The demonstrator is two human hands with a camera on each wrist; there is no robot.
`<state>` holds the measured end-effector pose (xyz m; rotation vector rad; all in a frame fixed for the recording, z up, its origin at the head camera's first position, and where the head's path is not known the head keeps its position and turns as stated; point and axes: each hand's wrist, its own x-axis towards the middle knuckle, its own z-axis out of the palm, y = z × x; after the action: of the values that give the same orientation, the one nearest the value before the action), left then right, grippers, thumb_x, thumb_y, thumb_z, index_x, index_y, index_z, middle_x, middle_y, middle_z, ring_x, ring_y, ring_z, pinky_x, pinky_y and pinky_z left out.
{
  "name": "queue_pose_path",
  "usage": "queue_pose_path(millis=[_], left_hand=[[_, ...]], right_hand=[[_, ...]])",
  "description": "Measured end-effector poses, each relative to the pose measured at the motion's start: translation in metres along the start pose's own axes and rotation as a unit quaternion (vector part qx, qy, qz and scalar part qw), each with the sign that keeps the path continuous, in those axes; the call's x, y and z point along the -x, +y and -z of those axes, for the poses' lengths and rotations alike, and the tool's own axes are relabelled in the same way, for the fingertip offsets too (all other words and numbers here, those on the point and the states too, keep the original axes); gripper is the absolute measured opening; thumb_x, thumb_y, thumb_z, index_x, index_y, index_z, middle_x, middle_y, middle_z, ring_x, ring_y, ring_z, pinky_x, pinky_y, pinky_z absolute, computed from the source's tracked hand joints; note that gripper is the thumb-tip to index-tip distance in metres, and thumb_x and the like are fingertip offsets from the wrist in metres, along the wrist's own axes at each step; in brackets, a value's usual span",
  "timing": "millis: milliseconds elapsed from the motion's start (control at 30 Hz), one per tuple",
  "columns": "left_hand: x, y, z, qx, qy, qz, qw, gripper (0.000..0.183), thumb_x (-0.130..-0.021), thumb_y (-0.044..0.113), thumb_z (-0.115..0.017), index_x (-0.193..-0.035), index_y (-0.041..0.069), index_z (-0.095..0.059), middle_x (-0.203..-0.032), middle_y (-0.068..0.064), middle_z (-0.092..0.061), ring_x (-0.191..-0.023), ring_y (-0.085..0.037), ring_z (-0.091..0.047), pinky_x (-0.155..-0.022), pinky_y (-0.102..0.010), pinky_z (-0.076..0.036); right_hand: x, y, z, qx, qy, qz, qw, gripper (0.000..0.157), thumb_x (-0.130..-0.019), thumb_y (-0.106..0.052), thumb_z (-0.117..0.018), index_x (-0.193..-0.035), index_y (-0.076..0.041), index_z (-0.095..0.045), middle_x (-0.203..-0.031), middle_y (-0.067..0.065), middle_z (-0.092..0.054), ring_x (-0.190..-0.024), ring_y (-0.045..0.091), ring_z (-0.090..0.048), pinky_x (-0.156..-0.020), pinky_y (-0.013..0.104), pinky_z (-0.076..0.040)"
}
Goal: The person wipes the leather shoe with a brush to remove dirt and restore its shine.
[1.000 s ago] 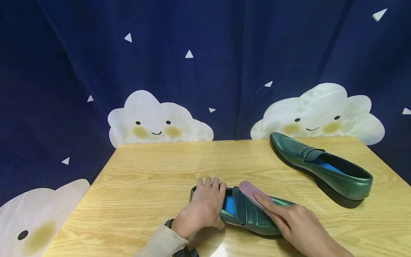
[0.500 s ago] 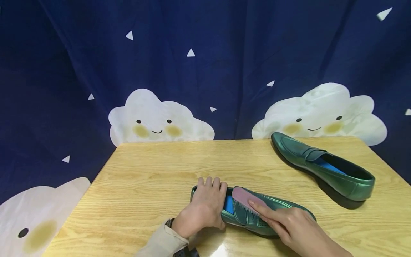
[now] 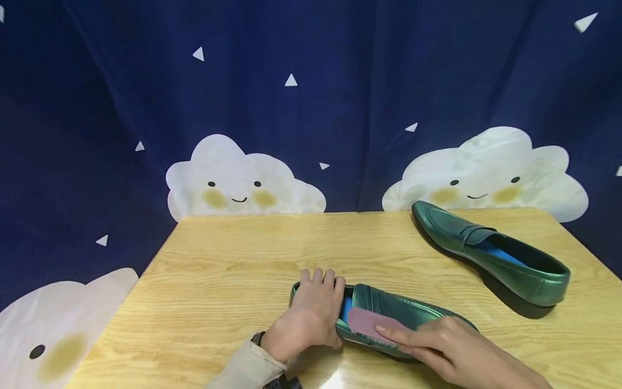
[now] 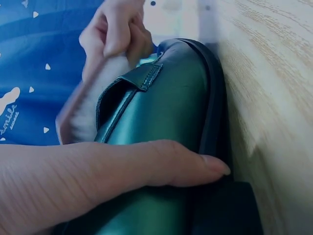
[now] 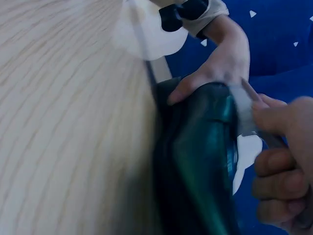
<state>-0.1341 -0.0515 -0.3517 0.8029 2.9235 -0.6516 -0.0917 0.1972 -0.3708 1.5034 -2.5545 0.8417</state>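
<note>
A green loafer with a blue insole lies on the table, its toe to the right. My left hand grips it across the heel end; in the left wrist view the thumb lies along the side, its tip by the sole edge. My right hand holds a pink shoe brush, index finger along its back. The brush's bristles are over the near side of the loafer, beside the strap and the opening. In the right wrist view the fingers are curled round the handle, and the loafer looks blurred.
A second green loafer stands at the back right of the wooden table, toe toward the far edge. Behind the table hangs a dark blue curtain with smiling clouds. A dark watch-like band is at the left sleeve.
The brush in my right hand has moved from the loafer's far side across the strap to its near side, nearer to me. My left hand keeps its hold on the heel end.
</note>
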Motion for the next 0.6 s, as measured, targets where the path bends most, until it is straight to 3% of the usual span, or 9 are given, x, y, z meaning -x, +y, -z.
queue_pose_path(millis=[67,133,233,300,400,467,500,600], left_hand=[[0.000,0.000,0.001,-0.003,0.002,-0.002,1.0000,0.102,-0.055,0.081,-0.070,-0.129,0.015,-0.046,-0.114,-0.004,-0.050,-0.106,-0.023,-0.049,-0.094,-0.044,-0.040],[-0.001,-0.001,0.002,-0.004,0.004,-0.002,1.0000,0.102,-0.055,0.081,-0.070,-0.129,0.015,-0.046,-0.114,-0.004,-0.050,-0.106,-0.023,-0.049,-0.095,-0.043,-0.040],[-0.001,-0.002,0.002,-0.002,0.005,-0.001,1.0000,0.102,-0.055,0.081,-0.070,-0.129,0.015,-0.046,-0.114,-0.004,-0.050,-0.106,-0.023,-0.049,-0.096,-0.044,-0.040],[-0.001,-0.002,0.002,0.002,0.003,-0.001,1.0000,0.102,-0.056,0.081,-0.070,-0.129,0.014,-0.046,-0.115,-0.004,-0.051,-0.106,-0.024,-0.049,-0.096,-0.044,-0.040],[-0.001,-0.002,0.002,0.009,0.001,-0.004,0.9999,0.101,-0.056,0.080,-0.070,-0.129,0.014,-0.046,-0.116,-0.005,-0.051,-0.107,-0.024,-0.049,-0.095,-0.045,-0.040],[-0.001,-0.002,0.001,0.012,0.004,-0.007,0.9999,0.101,-0.056,0.080,-0.070,-0.129,0.014,-0.046,-0.117,-0.005,-0.051,-0.108,-0.025,-0.049,-0.095,-0.045,-0.040],[0.000,-0.002,0.001,0.013,0.006,-0.009,0.9999,0.102,-0.056,0.081,-0.070,-0.129,0.014,-0.046,-0.117,-0.005,-0.051,-0.108,-0.025,-0.050,-0.095,-0.045,-0.041],[0.000,-0.004,0.000,0.011,0.018,-0.016,0.9997,0.102,-0.054,0.081,-0.070,-0.127,0.015,-0.047,-0.116,-0.004,-0.051,-0.106,-0.024,-0.050,-0.094,-0.045,-0.041]], right_hand=[[0.001,0.000,0.002,-0.011,0.001,0.028,1.000,0.049,-0.094,-0.005,-0.059,-0.141,-0.016,-0.051,-0.090,-0.020,-0.066,-0.071,-0.012,-0.046,-0.064,0.004,-0.037],[0.000,0.000,0.003,0.000,0.013,0.027,1.000,0.049,-0.093,-0.004,-0.060,-0.140,-0.016,-0.053,-0.082,-0.023,-0.063,-0.067,-0.012,-0.044,-0.062,0.004,-0.036],[-0.002,0.001,0.001,0.061,0.057,-0.035,0.996,0.051,-0.091,-0.007,-0.064,-0.139,-0.022,-0.054,-0.069,-0.025,-0.054,-0.061,-0.011,-0.042,-0.056,0.008,-0.036],[-0.004,0.002,-0.003,0.109,0.087,-0.092,0.986,0.052,-0.090,-0.010,-0.066,-0.137,-0.027,-0.055,-0.066,-0.024,-0.053,-0.060,-0.010,-0.046,-0.054,0.012,-0.038],[-0.007,0.005,-0.007,0.148,0.114,-0.130,0.974,0.052,-0.088,-0.012,-0.069,-0.137,-0.029,-0.056,-0.070,-0.016,-0.065,-0.063,-0.007,-0.054,-0.053,0.017,-0.043],[-0.007,0.006,-0.007,0.131,0.108,-0.120,0.978,0.050,-0.089,-0.012,-0.068,-0.136,-0.028,-0.057,-0.082,-0.009,-0.071,-0.071,-0.005,-0.059,-0.056,0.018,-0.047],[-0.006,0.006,-0.006,0.107,0.093,-0.107,0.984,0.049,-0.090,-0.012,-0.066,-0.136,-0.026,-0.057,-0.079,-0.011,-0.070,-0.068,-0.006,-0.058,-0.056,0.016,-0.046],[-0.003,0.007,0.001,-0.009,0.024,-0.074,0.997,0.043,-0.096,-0.015,-0.059,-0.138,-0.023,-0.055,-0.072,-0.020,-0.060,-0.062,-0.011,-0.049,-0.056,0.013,-0.043]])
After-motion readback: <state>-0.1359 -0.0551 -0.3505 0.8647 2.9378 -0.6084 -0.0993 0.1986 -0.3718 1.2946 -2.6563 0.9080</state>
